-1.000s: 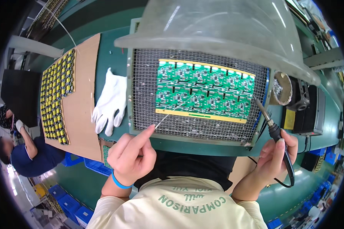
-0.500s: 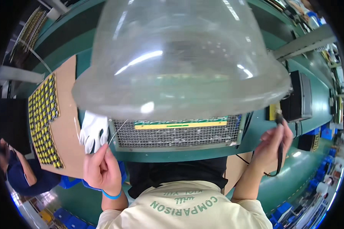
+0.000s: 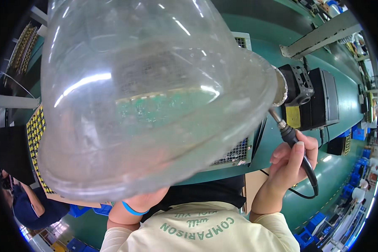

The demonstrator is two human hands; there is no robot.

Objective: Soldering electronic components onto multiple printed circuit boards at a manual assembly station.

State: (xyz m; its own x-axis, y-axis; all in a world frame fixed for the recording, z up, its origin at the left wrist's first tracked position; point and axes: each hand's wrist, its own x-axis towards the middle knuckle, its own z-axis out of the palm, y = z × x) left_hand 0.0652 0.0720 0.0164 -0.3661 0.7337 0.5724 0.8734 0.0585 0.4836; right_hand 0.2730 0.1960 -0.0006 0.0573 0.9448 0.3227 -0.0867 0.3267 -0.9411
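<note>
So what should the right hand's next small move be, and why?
Perhaps ease the soldering iron toward the round cup: the right hand holds it, and its metal end shows near the cup, by the edge of the clear hood.

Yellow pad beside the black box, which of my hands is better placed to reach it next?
Likely your right hand: it holds the soldering iron close to the yellow pad. Your left hand is farther off, mostly behind the see-through hood.
</note>
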